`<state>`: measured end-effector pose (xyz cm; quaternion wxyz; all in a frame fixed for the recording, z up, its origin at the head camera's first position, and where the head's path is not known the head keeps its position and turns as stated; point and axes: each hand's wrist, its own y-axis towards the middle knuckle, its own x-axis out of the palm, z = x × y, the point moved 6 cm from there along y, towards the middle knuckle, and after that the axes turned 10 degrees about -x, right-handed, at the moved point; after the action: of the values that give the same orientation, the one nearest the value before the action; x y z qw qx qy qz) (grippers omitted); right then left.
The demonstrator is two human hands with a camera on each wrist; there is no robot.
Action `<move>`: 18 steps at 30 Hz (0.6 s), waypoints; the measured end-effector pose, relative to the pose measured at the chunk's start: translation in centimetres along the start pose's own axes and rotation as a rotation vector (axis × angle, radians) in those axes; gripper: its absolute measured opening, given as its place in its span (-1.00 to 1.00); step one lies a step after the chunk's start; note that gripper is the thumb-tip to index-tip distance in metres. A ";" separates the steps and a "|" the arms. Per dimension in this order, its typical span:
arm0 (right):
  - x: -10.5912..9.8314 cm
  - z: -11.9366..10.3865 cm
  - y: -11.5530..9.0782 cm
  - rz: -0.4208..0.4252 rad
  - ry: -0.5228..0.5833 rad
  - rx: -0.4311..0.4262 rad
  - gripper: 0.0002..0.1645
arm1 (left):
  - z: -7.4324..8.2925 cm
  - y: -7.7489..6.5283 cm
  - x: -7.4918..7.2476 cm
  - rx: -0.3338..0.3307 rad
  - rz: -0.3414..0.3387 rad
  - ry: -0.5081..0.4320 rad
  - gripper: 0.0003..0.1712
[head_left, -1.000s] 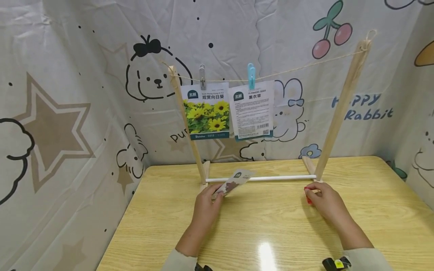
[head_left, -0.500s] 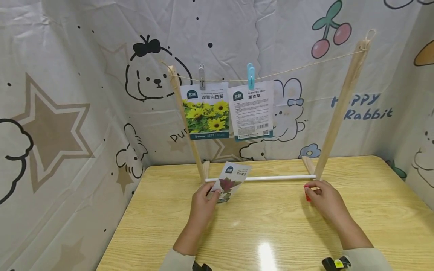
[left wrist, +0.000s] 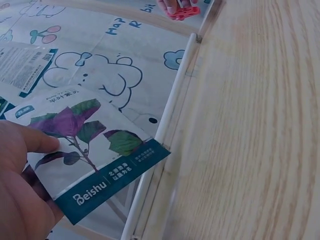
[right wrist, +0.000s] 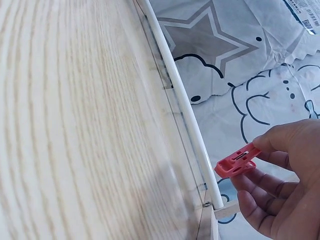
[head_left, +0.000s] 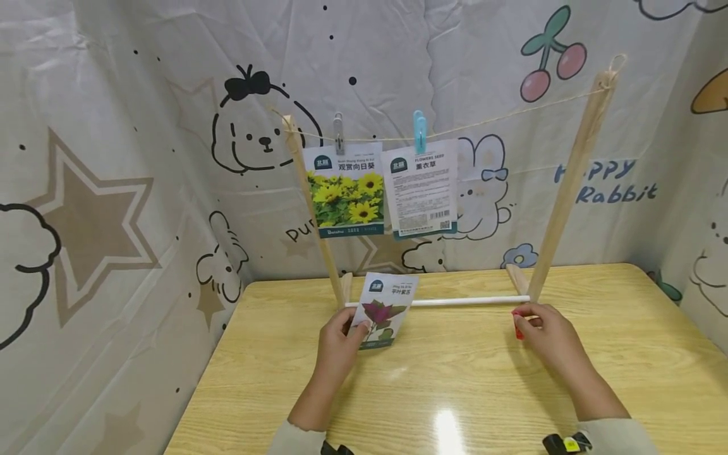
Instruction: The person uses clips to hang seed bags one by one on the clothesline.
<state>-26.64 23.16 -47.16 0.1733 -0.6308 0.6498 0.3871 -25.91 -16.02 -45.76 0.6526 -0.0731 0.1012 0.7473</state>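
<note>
My left hand point(head_left: 339, 341) pinches a seed packet point(head_left: 387, 308) by its left edge, thumb in front. Purple and green leaves are printed on the packet's face, which is turned up toward me. Between thumb and fingertips, my right hand point(head_left: 548, 332) holds a red clothespin point(right wrist: 237, 162) by the right post. Above, a string point(head_left: 483, 121) carries two more seed packets. A grey clothespin point(head_left: 339, 134) clips the sunflower packet point(head_left: 345, 196), and a blue clothespin point(head_left: 419, 131) clips the packet with printed text point(head_left: 422, 193).
Two wooden posts, left point(head_left: 318, 227) and right point(head_left: 569, 189), bear the string. A white rod point(head_left: 472, 301) joins them low down, just behind my hands. The wooden table point(head_left: 455, 373) extends in front, and a patterned cloth point(head_left: 188, 151) hangs behind.
My left hand has turned the leaf packet from a steep slant to facing me, bringing its printed front into sight. The right hand with the red clothespin has hardly moved.
</note>
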 end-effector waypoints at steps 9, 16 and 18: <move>-0.6 0.1 0.0 0.015 0.012 0.000 -0.71 | 0.0 0.0 0.0 -0.044 -0.015 -0.031 -0.79; -0.7 0.0 0.0 0.016 0.017 -0.003 -0.70 | 0.0 0.1 0.1 -0.076 -0.035 -0.072 -0.79; -0.7 0.0 0.0 0.011 0.018 -0.001 -0.69 | 0.0 0.1 0.1 -0.077 -0.038 -0.077 -0.80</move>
<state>-26.57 23.60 -46.66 0.1650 -0.6309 0.6546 0.3824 -26.05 -15.96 -45.76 0.6667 -0.0712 0.0456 0.7405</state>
